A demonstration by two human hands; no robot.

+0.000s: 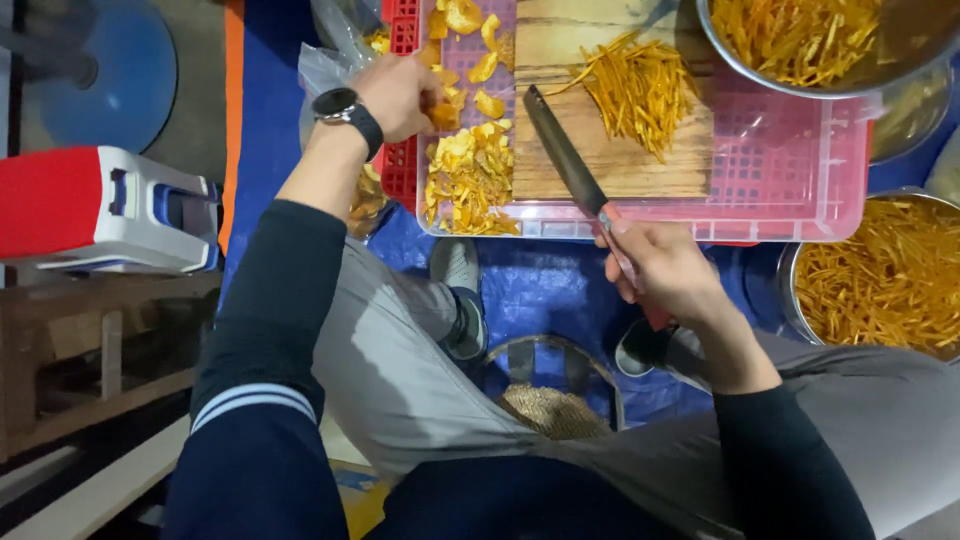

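Left hand [400,95] pinching orange peel piece [443,115]; right hand [665,270] gripping knife [565,155] over board [610,140].

i see the cutting board [610,150] lying on the crate [800,190], toward its left half. a heap of strips [640,85] sits on the board's far part. peel pieces [470,170] lie on the crate's left edge, beside the board. one bowl [800,40] stands at the crate's far right corner, another bowl [880,280] off its near right corner. the stool [100,210] stands well left.
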